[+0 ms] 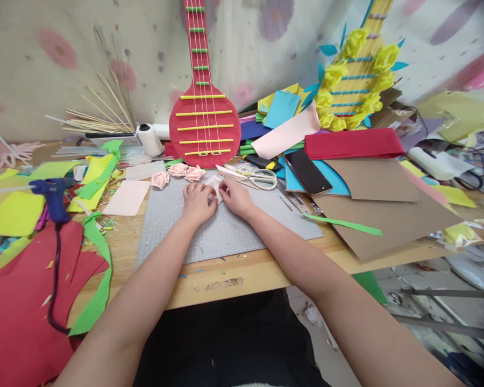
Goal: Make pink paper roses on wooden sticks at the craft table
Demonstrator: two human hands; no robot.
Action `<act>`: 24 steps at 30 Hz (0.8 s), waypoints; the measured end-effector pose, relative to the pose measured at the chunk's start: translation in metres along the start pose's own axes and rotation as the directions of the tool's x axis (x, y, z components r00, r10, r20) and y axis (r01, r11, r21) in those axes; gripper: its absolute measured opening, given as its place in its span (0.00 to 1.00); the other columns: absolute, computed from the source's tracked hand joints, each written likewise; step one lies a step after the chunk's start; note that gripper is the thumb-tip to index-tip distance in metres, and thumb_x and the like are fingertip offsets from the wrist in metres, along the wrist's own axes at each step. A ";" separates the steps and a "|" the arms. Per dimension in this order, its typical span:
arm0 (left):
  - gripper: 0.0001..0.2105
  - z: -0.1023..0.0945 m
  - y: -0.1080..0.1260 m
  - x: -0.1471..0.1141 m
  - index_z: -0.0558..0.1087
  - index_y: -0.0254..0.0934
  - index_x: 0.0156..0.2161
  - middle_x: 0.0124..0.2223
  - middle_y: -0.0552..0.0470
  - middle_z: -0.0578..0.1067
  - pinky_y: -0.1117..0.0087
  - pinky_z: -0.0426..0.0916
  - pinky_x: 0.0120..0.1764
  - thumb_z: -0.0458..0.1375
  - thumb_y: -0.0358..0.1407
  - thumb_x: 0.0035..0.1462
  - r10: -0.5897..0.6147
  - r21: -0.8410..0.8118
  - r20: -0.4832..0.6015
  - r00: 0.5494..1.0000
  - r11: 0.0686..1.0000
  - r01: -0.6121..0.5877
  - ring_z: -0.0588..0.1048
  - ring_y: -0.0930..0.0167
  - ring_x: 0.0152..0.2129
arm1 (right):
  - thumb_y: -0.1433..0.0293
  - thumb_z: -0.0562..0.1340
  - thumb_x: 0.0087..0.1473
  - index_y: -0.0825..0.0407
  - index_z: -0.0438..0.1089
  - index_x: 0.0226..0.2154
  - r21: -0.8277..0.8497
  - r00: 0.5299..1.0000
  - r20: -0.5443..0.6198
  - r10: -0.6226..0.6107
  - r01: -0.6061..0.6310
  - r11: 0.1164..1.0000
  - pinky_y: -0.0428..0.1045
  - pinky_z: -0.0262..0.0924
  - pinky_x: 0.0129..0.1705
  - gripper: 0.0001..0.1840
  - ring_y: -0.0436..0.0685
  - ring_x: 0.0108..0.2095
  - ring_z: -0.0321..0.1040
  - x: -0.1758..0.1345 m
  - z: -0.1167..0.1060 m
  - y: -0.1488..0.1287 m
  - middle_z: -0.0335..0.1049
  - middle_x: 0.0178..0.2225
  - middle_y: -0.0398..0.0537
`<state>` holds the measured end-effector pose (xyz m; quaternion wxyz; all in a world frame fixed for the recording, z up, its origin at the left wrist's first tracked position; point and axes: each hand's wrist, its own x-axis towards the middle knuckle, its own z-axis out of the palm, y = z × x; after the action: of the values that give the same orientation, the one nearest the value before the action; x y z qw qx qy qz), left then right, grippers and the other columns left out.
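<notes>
Over the grey cutting mat [226, 236], my left hand [199, 203] and my right hand [235, 196] meet with bent fingers at a small piece of pale paper [213, 181]. Both hands pinch it between thumb and fingertips; most of it is hidden behind the fingers. Just beyond the left hand lie several pale pink paper roses [179, 170]. Scissors with pale handles [262, 179] rest past my right hand, blades pointing left. A pale pink paper square [127, 198] lies left of the mat.
A red paper lute [205, 129] leans against the back curtain, and a yellow one [349, 88] stands farther right. A blue glue gun [53, 198] is at the left among paper scraps. A black phone [308, 171] and brown cardboard [381, 215] lie right.
</notes>
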<state>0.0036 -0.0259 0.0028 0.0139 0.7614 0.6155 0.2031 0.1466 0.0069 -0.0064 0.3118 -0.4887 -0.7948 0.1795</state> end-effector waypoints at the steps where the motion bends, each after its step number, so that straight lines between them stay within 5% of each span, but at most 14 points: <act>1: 0.09 0.000 -0.001 0.000 0.70 0.41 0.37 0.41 0.47 0.71 0.57 0.50 0.51 0.54 0.38 0.50 0.000 -0.004 -0.004 1.000 1.000 0.000 0.61 0.60 0.47 | 0.73 0.54 0.49 0.52 0.64 0.35 0.058 1.000 0.016 0.021 -0.022 0.998 0.46 0.54 0.33 0.08 0.49 0.29 0.60 0.001 -0.001 0.001 0.66 0.33 0.44; 5: 0.12 -0.001 -0.009 0.001 0.68 0.41 0.41 0.43 0.49 0.72 0.57 0.48 0.52 0.54 0.36 0.50 -0.018 -0.048 -0.008 1.000 0.999 0.018 0.63 0.62 0.46 | 0.75 0.56 0.44 0.54 0.67 0.36 0.167 0.991 0.131 0.028 -0.050 0.985 0.45 0.56 0.33 0.13 0.46 0.26 0.58 0.002 -0.006 0.005 0.63 0.31 0.42; 13: 0.11 -0.004 -0.012 0.001 0.65 0.41 0.41 0.43 0.50 0.71 0.59 0.48 0.52 0.54 0.36 0.50 -0.031 -0.071 0.012 0.999 0.997 0.031 0.65 0.64 0.44 | 0.77 0.58 0.42 0.52 0.71 0.26 0.198 0.968 0.226 -0.106 0.061 0.978 0.44 0.55 0.35 0.08 0.44 0.27 0.57 -0.002 -0.012 0.009 0.62 0.35 0.42; 24: 0.07 -0.004 -0.015 -0.001 0.70 0.42 0.34 0.44 0.49 0.68 0.56 0.47 0.53 0.54 0.39 0.51 -0.004 -0.047 0.041 0.999 0.999 0.006 0.61 0.62 0.48 | 0.74 0.56 0.48 0.53 0.71 0.32 0.234 0.974 0.220 -0.060 0.007 0.972 0.44 0.54 0.33 0.09 0.46 0.27 0.58 0.001 -0.010 0.010 0.65 0.30 0.41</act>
<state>-0.0121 -0.0243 0.0016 0.0450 0.7633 0.6120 0.2020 0.1595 0.0122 -0.0039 0.2776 -0.4117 -0.8068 0.3201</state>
